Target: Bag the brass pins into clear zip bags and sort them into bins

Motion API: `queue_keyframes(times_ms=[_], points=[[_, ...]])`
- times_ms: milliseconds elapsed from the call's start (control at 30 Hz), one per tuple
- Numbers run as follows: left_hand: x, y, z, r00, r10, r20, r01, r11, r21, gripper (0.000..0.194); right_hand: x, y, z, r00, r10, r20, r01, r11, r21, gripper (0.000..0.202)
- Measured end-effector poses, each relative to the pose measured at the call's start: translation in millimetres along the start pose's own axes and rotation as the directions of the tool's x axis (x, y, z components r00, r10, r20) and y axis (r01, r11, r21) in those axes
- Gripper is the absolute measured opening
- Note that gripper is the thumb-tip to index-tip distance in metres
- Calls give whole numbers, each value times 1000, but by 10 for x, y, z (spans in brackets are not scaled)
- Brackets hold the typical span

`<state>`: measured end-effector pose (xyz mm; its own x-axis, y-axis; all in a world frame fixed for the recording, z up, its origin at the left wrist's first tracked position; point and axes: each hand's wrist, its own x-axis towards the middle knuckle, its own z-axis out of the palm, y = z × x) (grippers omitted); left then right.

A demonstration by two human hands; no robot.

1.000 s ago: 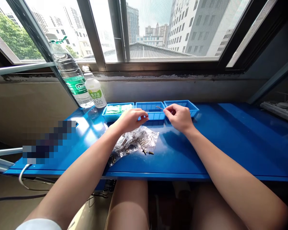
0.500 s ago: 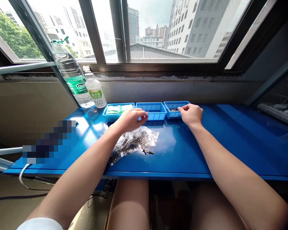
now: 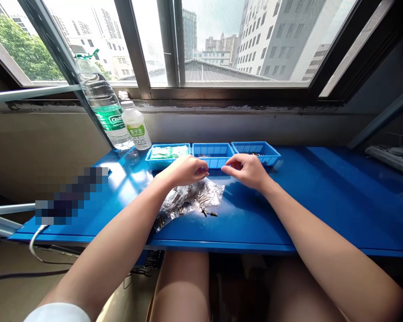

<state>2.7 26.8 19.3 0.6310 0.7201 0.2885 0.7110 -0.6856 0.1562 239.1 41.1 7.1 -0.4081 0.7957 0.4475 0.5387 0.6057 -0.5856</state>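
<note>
Above the clear plastic bag (image 3: 191, 197) of small metal pieces, my left hand (image 3: 187, 171) is closed in a pinch; anything between its fingertips is too small to make out. Facing it, my right hand (image 3: 246, 171) also has thumb and forefinger pinched together, a short gap away, and what it holds cannot be made out. Behind the right hand stands the right blue bin (image 3: 270, 155), with dark metal pieces inside. The middle blue bin (image 3: 212, 162) holds a few small things. Several loose metal pieces (image 3: 208, 213) lie by the bag's right edge.
Left in the row, a third blue bin (image 3: 154, 164) holds green-and-white packets (image 3: 169, 152). A large water bottle (image 3: 102, 107) and a smaller white bottle (image 3: 136, 125) stand behind it. A blurred-out item (image 3: 72, 197) with a cable lies on the blue table (image 3: 322, 205) at left.
My right hand has come away from the right bin and moved left, close to my left hand. My left hand stays nearly in place, still pinched. The view has shifted slightly.
</note>
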Motion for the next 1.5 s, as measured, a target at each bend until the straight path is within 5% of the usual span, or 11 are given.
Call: queue_keyframes(times_ms=[200,400,633,867,1167,1500], points=[[-7,-20,30,999,-47,18,47,999,-6,18,-18,-47,170,934,-101,344,115,993,-22,49],[-14,-2,20,998,-49,34,50,999,-20,20,-11,-25,184,899,-34,438,67,996,-59,44],[3,13,23,996,-45,72,49,997,-52,21,-24,-71,210,910,-52,412,60,998,-8,38],[7,15,35,995,-53,87,58,997,-52,21,-40,-114,354,938,-3,346,62,985,-159,36],[9,7,55,996,-59,73,63,997,-43,23,-26,-79,384,956,53,289,-66,997,38,11],[16,28,43,991,-130,32,132,990,-52,44,10,-85,324,987,99,127,-125,969,213,12]])
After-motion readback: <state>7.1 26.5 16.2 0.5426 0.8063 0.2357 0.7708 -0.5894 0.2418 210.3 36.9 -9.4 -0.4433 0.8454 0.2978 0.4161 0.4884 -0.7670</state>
